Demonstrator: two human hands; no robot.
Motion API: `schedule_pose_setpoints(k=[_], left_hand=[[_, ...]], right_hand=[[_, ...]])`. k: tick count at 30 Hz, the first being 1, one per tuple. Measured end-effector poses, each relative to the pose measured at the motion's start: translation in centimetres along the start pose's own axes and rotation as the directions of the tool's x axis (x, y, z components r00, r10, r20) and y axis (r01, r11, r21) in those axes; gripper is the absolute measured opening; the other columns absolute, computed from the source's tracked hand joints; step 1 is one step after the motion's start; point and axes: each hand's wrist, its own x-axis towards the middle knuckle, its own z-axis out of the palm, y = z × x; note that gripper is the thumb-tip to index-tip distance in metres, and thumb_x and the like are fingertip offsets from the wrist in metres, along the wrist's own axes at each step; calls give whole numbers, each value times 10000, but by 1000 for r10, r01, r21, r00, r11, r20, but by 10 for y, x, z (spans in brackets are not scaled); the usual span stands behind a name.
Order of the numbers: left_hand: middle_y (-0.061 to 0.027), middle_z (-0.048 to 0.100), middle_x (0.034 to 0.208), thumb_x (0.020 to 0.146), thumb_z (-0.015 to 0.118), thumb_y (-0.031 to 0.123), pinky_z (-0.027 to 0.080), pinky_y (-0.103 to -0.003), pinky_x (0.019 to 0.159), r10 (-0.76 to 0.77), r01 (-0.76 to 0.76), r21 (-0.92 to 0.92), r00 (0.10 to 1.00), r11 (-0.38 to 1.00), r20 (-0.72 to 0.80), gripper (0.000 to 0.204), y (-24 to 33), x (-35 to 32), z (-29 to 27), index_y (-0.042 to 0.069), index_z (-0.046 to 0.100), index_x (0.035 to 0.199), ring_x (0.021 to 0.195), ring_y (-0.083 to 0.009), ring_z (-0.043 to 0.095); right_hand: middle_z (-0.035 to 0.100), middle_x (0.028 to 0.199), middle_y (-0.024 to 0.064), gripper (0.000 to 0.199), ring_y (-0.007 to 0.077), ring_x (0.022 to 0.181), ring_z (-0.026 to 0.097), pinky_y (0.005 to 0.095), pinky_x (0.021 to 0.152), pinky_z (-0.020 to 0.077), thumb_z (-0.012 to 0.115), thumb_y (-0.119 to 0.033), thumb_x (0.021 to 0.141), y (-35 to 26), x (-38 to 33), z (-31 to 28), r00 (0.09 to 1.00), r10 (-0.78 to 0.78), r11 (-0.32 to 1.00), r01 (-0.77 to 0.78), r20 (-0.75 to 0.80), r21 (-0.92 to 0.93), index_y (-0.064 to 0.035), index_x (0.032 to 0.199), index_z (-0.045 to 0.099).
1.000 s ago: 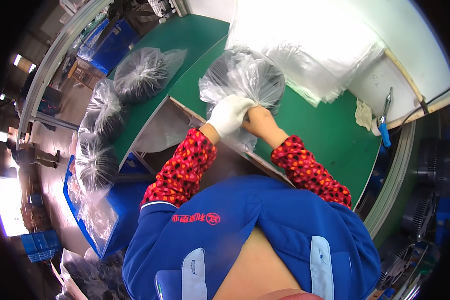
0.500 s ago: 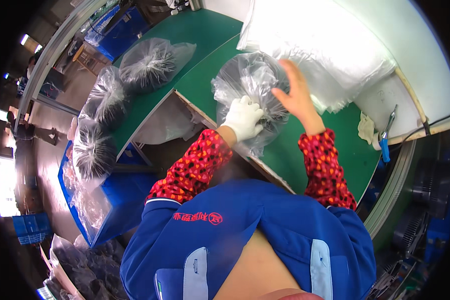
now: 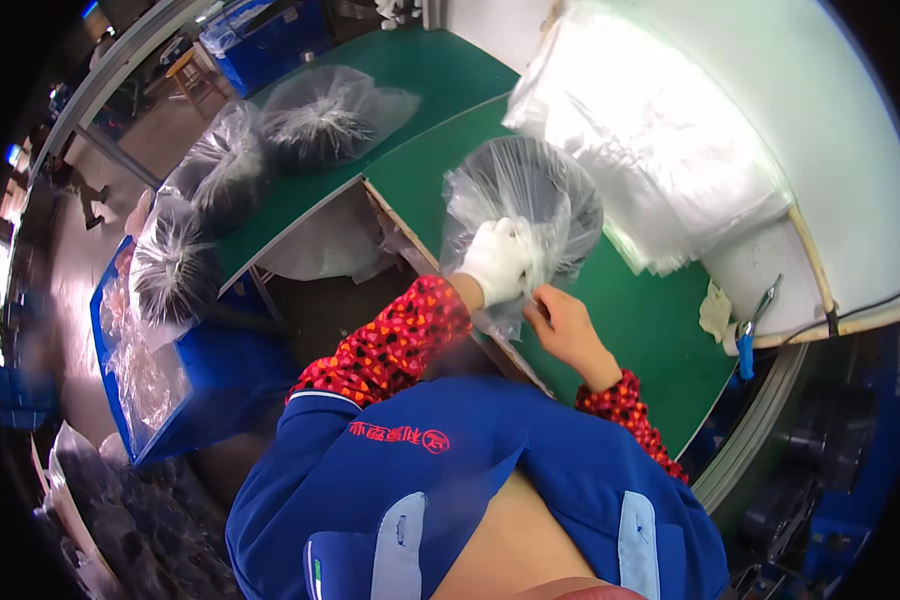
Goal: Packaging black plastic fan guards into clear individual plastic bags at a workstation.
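Note:
A clear plastic bag (image 3: 480,185) wrapped round a dark, rounded part lies on the green tabletop in front of me. My left hand (image 3: 495,262), in a white glove, is closed on the bag's gathered plastic. Bare, my right hand (image 3: 575,335) pinches the plastic just beside the glove, at the bag's near side. The bagged part's exact kind is hidden under the crinkled film. Beyond it, a stack of flat clear bags (image 3: 660,140) rests against the white wall.
Several bagged dark parts (image 3: 325,125) line the table's left side. A blue bin (image 3: 220,385) with crumpled film stands at the lower left. Pliers with blue handles (image 3: 746,350) and a whitish glove (image 3: 715,310) lie at the right. The table (image 3: 660,330) has a cut-out edge.
My right hand has come down from the bag's far right side to its near side and closed on the plastic. The left hand keeps its grip. The whole view has shifted slightly.

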Motion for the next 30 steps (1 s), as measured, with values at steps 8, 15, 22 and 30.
schedule_pose_setpoints(k=[8,15,22,30], left_hand=[[-49,611,889,663,597,243,389,-381,781,10,-16,42,991,999,134,228,8,7,-11,147,658,860,949,-270,489],[-102,542,1070,654,652,196,391,-407,888,120,-137,-226,989,964,-86,390,-2,-33,-19,47,571,1005,1022,-303,472],[-167,464,1184,676,689,243,384,-427,939,-511,372,-369,744,852,-431,586,-23,-50,-30,29,467,1174,1109,-352,429],[-111,604,881,763,573,215,435,-452,748,-388,333,-219,870,917,-304,157,-41,-11,-21,73,584,829,942,-346,536]], right_hand=[[589,844,122,142,321,716,565,375,671,473,598,-8,756,8,13,-12,937,-292,942,247,-192,-230,-20,898,598],[614,946,159,172,359,822,590,425,708,475,543,-41,780,17,27,-5,994,-73,937,42,-77,-346,-29,944,595],[608,779,205,190,336,634,624,417,544,486,453,-34,788,1,101,-21,791,414,874,-206,451,-440,22,928,570],[607,736,158,264,259,521,648,318,421,457,410,-94,840,22,121,-10,626,517,843,-252,584,-476,68,1010,531]])
